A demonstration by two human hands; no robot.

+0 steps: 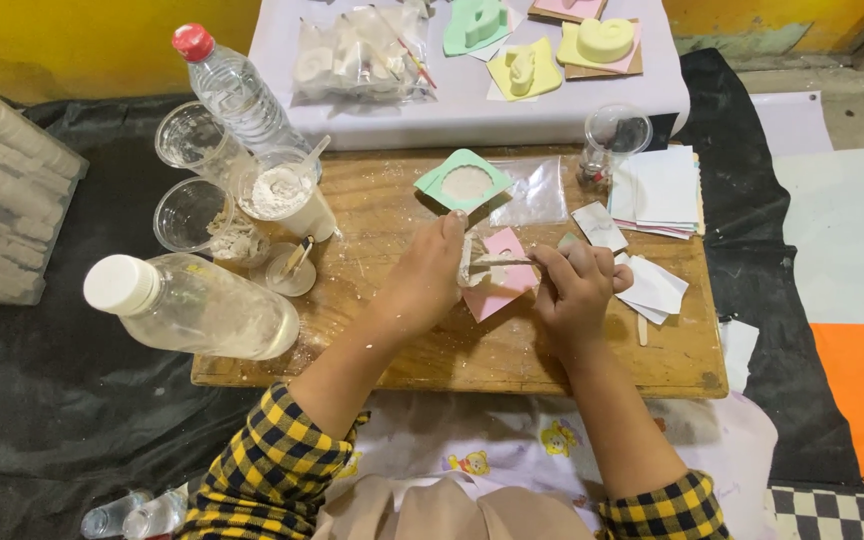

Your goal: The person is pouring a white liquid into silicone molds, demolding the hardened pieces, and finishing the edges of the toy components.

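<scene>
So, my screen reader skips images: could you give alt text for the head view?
Two hands work at a pink mould on a wooden board: the left hand steadies it, the right hand scrapes it with a thin stick. Cups and bottles stand left.

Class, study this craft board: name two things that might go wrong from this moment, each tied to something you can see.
The left hand pins the pink mould while the right hand works a stick across it; wet plaster may spill onto the wooden board. The bottle lying on its side at the board's edge might roll off.
</scene>
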